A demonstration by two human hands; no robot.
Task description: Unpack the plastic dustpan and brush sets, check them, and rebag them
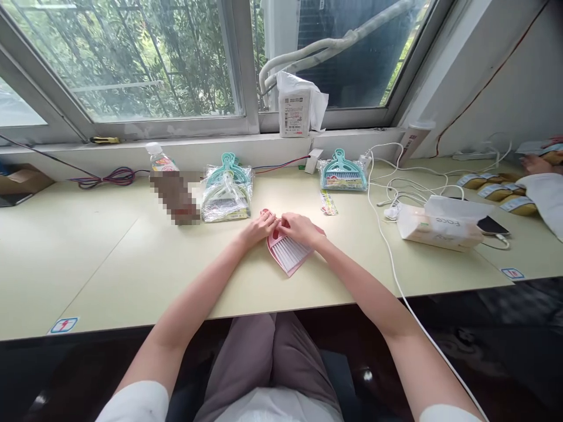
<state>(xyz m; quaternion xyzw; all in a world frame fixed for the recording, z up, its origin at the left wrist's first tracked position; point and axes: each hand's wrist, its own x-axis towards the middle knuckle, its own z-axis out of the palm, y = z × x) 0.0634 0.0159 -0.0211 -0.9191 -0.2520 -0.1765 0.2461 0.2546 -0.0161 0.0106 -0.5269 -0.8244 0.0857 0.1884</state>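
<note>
White-capped bottle (162,162), lower part pixelated, on bench (153,264), left side. Bundled red-blue wires (108,177) left of it. Cardboard box (25,180) far left. Yellow-black tool (105,140) below window (167,64); white wrapped pack (294,116) on sill. Right: tissue pack (440,230), dark phone (495,227) partly behind it, loose white cables, tall cup (411,142) by wall.
</note>
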